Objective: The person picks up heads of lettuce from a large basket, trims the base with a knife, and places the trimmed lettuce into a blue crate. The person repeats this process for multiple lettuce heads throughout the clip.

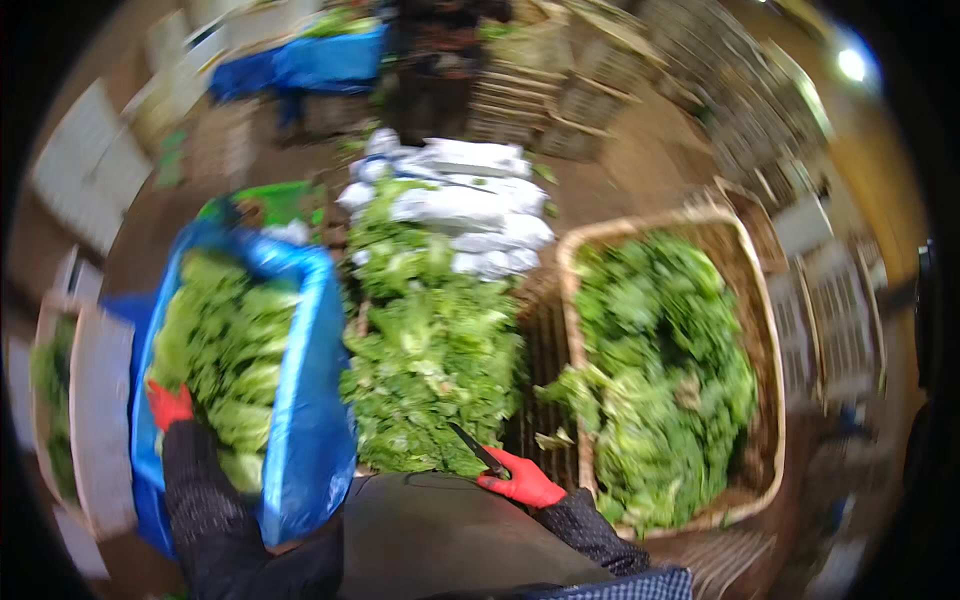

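My right hand (pixel 523 478), in a red glove, grips a dark-bladed knife (pixel 474 447) low in front of my body. The blade points up and left over a heap of leafy green lettuce (pixel 427 360). My left hand (pixel 171 405), also red-gloved, is at the left side of a crate lined with blue plastic sheeting (pixel 319 405). It touches the lettuce heads (pixel 240 360) packed in that crate. Its fingers are blurred and partly hidden, so whether it holds a head is unclear.
At right, a large tan basket (pixel 776 420) holds loose green leaves (pixel 667 375). White wrapped bundles (pixel 480 206) lie beyond the middle heap. Stacked crates (pixel 517 97) stand farther back, near a blue-covered crate (pixel 330 64). A pale box (pixel 101 420) stands at left.
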Demonstrator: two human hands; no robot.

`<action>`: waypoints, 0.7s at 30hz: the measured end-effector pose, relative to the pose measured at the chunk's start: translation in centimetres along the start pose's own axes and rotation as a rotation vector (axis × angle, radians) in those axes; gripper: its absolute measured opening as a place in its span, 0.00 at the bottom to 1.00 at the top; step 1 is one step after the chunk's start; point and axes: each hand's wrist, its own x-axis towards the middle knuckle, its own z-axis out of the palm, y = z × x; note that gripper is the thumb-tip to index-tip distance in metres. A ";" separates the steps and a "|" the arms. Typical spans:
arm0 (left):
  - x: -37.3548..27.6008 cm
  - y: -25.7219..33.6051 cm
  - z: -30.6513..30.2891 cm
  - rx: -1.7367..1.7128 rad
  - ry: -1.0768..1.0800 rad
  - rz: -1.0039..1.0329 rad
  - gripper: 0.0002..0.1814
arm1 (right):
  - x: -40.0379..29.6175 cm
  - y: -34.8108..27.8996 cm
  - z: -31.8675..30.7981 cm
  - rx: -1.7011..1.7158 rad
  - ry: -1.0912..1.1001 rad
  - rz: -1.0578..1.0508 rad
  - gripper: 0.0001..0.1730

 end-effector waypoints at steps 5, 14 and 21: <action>-13.0 24.5 -7.1 -0.529 -0.008 0.974 0.42 | -4.6 8.2 -4.0 0.323 0.192 0.213 0.30; -39.6 46.0 -22.0 -0.810 -0.447 1.784 0.32 | -9.7 9.5 -11.4 0.690 0.218 -0.123 0.27; -42.1 38.3 -12.1 -0.671 -0.955 1.784 0.28 | -10.2 11.0 -10.8 0.265 0.397 -0.417 0.21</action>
